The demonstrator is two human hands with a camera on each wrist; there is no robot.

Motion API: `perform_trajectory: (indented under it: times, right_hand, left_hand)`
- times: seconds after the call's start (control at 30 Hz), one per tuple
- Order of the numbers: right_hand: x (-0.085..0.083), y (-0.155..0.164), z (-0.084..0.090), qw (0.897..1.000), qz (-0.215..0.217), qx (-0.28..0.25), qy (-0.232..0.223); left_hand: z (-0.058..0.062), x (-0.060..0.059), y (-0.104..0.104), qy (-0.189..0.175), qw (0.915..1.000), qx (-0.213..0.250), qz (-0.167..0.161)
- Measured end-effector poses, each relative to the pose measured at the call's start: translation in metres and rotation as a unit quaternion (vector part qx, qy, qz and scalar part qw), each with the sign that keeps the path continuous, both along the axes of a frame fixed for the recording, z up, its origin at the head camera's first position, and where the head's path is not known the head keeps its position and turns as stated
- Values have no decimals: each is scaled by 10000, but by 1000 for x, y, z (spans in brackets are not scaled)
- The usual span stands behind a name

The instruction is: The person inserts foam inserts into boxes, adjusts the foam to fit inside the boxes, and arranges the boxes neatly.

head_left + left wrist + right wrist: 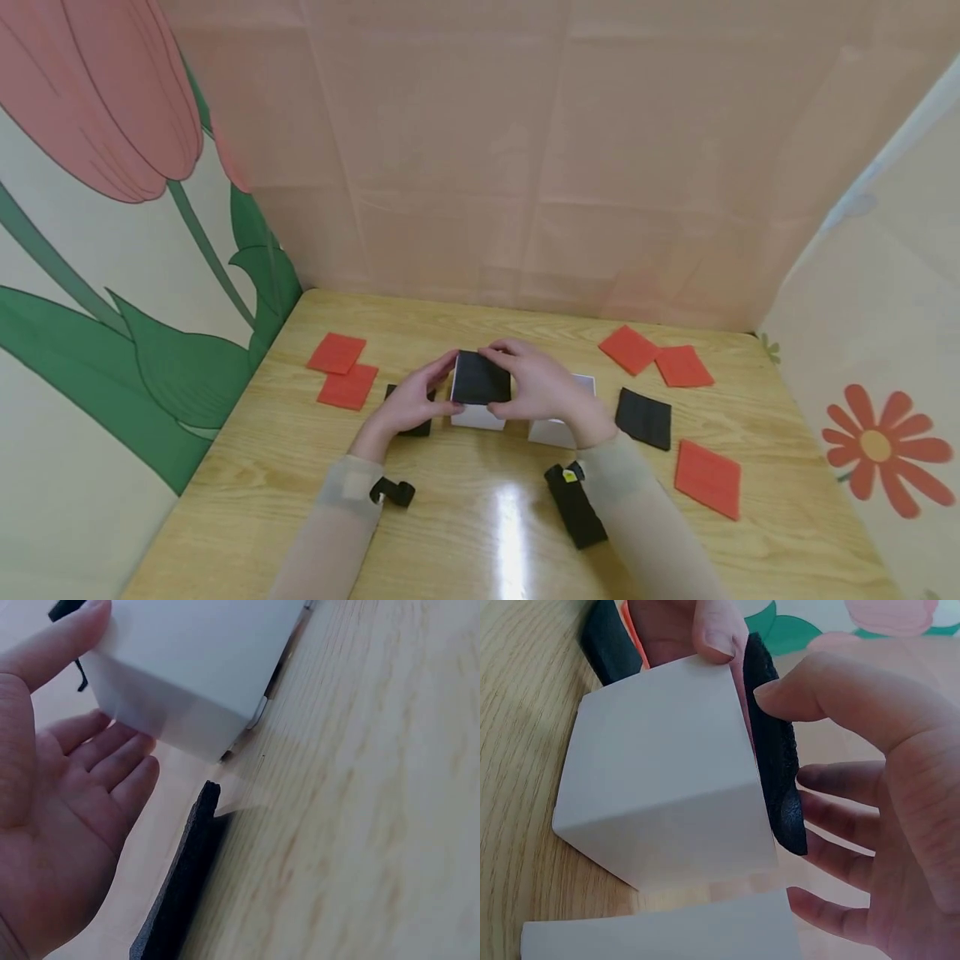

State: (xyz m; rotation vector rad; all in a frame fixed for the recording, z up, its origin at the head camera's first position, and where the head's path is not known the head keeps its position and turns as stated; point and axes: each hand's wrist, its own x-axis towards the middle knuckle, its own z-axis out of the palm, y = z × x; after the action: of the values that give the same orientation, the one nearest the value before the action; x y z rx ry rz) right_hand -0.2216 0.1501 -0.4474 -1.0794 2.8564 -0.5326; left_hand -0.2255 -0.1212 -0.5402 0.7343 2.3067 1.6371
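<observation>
By the left hand (412, 402), with thumb and fingers moderately parted, a white, block-shaped box (477, 417) is gripped at its left side on the wooden counter (442, 508). A square black fabric pad (482, 377) on its top is pinched by the half-closed right hand (543, 385), which partly hides a second white box (551, 433). Neither box's contents can be seen.

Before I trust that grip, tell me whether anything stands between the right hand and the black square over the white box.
Nothing visible does: the right hand pinches the black square directly.
</observation>
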Motion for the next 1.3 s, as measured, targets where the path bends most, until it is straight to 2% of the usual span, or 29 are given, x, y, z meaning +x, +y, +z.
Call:
perform_trajectory:
  times: [0.4, 0.67, 1.0, 1.3]
  right_hand:
    - [-7, -3, -5, 9998, 4, 37, -188]
    - [-7, 1, -8, 9973, -190, 29, -707]
    - [-8, 4, -9, 9934, -241, -192, -1108]
    - [-8, 3, -7, 9931, -277, -159, -1127]
  left_hand:
    - [-1, 1, -1, -34, 10000, -25, -29]
    - [-1, 0, 0, -36, 10000, 3, -67]
    - [1, -1, -1, -82, 9999, -88, -62]
    - [1, 0, -2, -30, 10000, 23, -79]
